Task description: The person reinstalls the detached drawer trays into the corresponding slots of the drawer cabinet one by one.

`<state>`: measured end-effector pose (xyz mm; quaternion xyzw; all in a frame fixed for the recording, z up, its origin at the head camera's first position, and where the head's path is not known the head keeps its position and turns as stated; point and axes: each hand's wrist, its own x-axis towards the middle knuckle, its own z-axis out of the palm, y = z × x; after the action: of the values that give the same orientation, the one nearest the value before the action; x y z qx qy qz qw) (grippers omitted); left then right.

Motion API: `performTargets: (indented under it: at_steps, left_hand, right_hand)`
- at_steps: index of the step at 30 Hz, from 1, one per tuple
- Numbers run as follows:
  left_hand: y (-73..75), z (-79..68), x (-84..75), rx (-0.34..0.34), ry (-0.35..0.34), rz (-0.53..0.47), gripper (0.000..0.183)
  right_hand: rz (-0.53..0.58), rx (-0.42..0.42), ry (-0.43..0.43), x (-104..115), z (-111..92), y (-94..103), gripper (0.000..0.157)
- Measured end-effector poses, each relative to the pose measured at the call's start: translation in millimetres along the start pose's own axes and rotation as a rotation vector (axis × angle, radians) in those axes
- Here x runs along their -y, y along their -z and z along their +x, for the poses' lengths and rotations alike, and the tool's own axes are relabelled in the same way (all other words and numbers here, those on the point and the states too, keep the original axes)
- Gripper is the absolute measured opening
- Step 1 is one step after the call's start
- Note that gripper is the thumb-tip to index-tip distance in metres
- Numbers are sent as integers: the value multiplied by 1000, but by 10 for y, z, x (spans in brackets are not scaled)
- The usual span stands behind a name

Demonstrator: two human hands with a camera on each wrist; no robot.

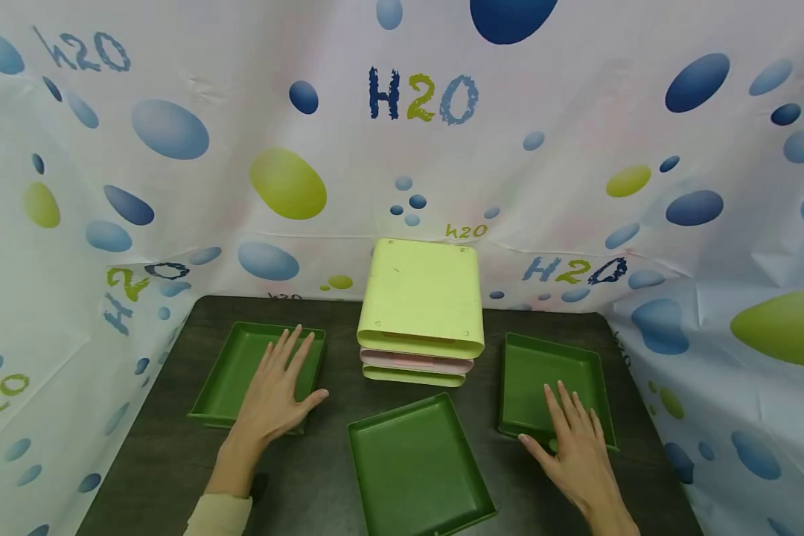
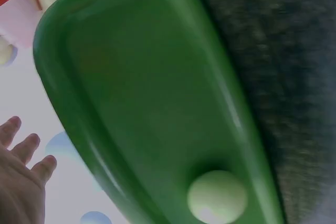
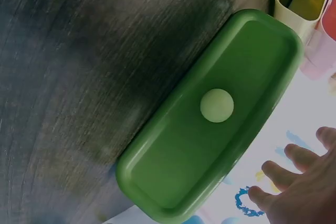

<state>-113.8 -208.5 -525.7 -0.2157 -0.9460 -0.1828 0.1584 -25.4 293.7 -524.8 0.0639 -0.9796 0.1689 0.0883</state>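
Left hand [image 1: 271,394]: empty, fingers extended and spread, over a shallow, square, green plastic tray [image 1: 231,380] at 8 o'clock from the stacked yellow-and-pink rounded boxes [image 1: 420,298]. Right hand [image 1: 576,452]: likewise, over the near edge of a second green tray [image 1: 529,372] at 4 o'clock. Contact cannot be determined. A third green tray [image 1: 415,461] lies at 6 o'clock.

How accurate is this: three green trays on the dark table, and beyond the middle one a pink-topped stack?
One slip: the top piece of the stack is yellow, as the head view shows; the pink layer sits under it. The left tray, middle tray and right tray are green, on the dark table, with the stack beyond the middle one.
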Motion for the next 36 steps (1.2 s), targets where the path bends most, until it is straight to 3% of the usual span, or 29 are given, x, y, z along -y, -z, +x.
performTargets:
  at_steps: [6,12,22,30,36]
  left_hand:
    - [-60,129,-61,-41,-14,-42,95]
    - [-50,168,-92,-40,-49,-70,94]
    - [-186,320,-242,-201,-104,-207,94]
    - [-197,398,-295,-227,-113,-223,92]
    - [-311,493,-397,-241,-130,-294,91]
  right_hand:
    - [-21,-56,48,37,-9,42,95]
    - [27,-109,78,210,-20,-69,94]
    - [86,-91,139,391,-9,-170,93]
    - [107,-84,159,475,-20,-203,95]
    - [126,-51,142,644,-64,-287,93]
